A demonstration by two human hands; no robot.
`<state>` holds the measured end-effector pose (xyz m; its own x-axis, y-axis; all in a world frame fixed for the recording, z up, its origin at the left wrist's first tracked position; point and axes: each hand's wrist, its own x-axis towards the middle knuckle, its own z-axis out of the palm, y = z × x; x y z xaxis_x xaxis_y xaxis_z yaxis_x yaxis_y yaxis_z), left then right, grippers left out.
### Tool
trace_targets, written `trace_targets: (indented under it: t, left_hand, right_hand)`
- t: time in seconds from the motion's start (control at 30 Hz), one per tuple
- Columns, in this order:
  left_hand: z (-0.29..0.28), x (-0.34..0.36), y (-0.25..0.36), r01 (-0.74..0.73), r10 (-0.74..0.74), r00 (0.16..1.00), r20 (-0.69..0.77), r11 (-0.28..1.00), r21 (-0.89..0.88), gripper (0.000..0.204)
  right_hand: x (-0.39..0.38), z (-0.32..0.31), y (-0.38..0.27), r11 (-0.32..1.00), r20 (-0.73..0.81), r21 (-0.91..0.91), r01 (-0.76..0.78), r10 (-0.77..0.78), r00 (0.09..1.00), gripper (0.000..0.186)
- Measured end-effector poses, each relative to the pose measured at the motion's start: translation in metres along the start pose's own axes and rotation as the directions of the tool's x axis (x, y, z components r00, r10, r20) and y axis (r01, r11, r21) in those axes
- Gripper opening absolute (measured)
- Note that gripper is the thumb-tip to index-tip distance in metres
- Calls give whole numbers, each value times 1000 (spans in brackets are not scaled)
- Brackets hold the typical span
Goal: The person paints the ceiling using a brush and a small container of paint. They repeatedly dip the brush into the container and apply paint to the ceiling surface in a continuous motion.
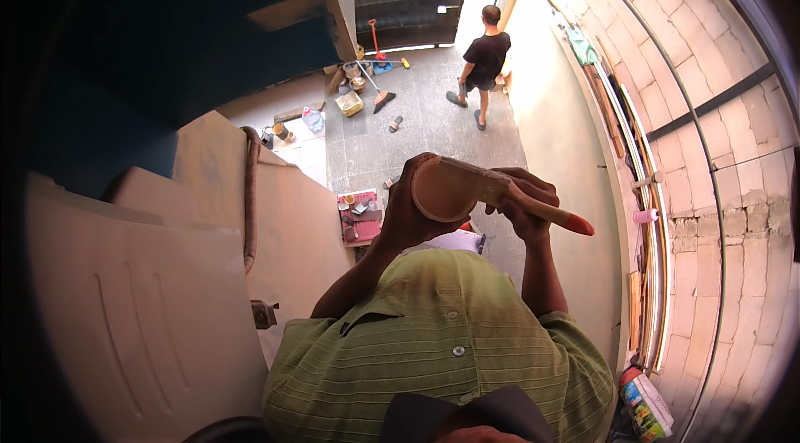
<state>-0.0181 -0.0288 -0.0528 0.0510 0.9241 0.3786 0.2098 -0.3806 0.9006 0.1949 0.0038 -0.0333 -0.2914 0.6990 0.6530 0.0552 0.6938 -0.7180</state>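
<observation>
In front of my chest, my left hand is closed around a round, open-topped paint cup that looks light brown inside. My right hand grips a paintbrush with a wooden handle and a red end pointing right. The brush's head reaches left over the cup's far rim. Whether its bristles touch the rim I cannot tell. The fingers of my left hand wrap the cup's outer side and are partly hidden behind it.
A person in dark clothes walks near the gate. Below lie a pink table with small containers, a broom, a bucket and a sandal. Long boards line the right block wall.
</observation>
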Motion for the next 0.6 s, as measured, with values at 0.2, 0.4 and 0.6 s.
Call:
trace_targets:
  t: [0.2, 0.4, 0.6]
  left_hand:
    - [-3, 3, 5, 12, -11, 1000, -29, 1000, 13, 88]
    - [-1, 6, -1, -15, 15, 999, -33, 1000, 7, 87]
    - [1, 5, -8, -14, 15, 1000, -26, 999, 34, 89]
  right_hand:
    - [0, 2, -6, 999, -58, 20, -27, 28, 998, 33]
    - [-1, 1, -9, 995, -52, 45, -88, 90, 995, 28]
    - [-1, -5, -5, 992, 16, -124, 31, -29, 999, 30]
